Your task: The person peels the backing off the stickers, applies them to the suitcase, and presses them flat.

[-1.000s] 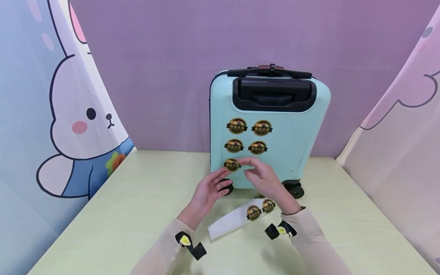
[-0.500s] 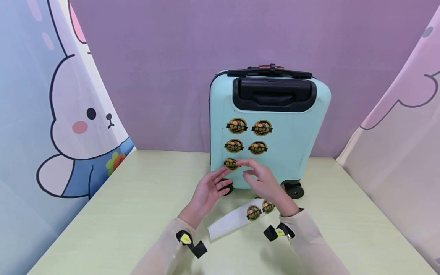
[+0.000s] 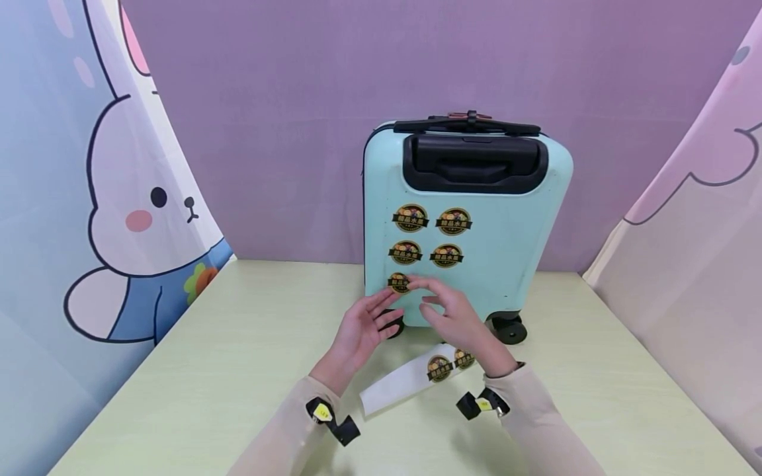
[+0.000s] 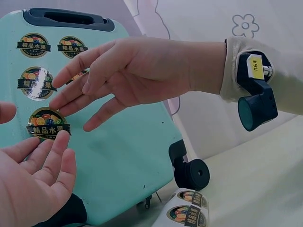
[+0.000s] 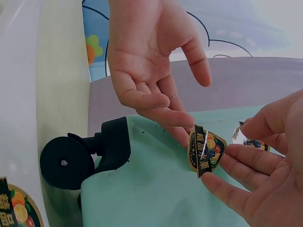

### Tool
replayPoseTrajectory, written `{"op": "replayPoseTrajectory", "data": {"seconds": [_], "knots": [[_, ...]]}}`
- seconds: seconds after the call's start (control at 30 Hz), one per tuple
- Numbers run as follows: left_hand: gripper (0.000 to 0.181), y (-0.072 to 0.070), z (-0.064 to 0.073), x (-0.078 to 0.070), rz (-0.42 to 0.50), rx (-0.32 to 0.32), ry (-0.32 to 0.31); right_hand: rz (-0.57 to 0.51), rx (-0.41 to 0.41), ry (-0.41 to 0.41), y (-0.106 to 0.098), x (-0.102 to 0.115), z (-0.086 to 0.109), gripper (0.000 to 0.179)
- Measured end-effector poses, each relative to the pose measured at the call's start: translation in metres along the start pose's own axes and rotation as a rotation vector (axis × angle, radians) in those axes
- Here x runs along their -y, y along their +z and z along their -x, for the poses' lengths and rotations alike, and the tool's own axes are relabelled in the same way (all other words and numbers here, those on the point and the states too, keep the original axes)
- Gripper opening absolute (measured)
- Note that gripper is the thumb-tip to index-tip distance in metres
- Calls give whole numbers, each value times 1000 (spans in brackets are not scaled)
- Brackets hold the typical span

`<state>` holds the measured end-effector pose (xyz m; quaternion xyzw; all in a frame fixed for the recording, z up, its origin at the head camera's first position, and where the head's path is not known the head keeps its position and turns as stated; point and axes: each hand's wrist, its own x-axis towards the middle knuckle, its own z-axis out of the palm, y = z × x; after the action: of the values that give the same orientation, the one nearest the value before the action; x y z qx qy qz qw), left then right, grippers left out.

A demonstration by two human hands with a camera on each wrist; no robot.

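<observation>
A mint-green suitcase (image 3: 494, 264) stands upright, round black-and-gold fruit stickers on its face in two columns. The lowest sticker (image 4: 47, 122) in the left column lies between my two hands. My left hand (image 3: 357, 330) is palm up, its fingertips at the sticker's lower edge. From the right, my right hand (image 3: 461, 320) reaches in with fingers extended, touching the sticker's right side and covering part of it in the head view. Its thumb stands apart from the sticker. In the right wrist view the sticker's surface looks slightly bent beside the right fingertips.
A white backing sheet (image 3: 393, 390) with more stickers lies on the pale table (image 3: 238, 370) in front of the suitcase, partly under my right forearm. Black wheels (image 3: 508, 328) hold the suitcase up at the bottom. A purple curtain (image 3: 286, 165) hangs behind.
My right hand has shifted slightly left across the lowest sticker, hiding more of its right side. My left hand has stayed nearly in place.
</observation>
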<state>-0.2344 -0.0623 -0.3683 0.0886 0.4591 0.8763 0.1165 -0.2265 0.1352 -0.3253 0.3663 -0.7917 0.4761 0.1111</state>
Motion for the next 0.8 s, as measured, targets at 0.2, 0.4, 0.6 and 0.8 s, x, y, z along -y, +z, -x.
{"op": "replayPoseTrajectory", "data": {"seconds": [0.2,0.4,0.6,0.8], "knots": [[52,-1,-1,0,4,4,-1,18,3,21,0,0,-1,35],[54,-3,-1,0,0,13,10,65,19,-2,-1,-2,0,36],[55,-6,2,0,-11,83,53,94,28,2,-3,-2,2,37],[55,-3,0,1,-10,34,27,108,1,-8,-6,-2,3,36]]}}
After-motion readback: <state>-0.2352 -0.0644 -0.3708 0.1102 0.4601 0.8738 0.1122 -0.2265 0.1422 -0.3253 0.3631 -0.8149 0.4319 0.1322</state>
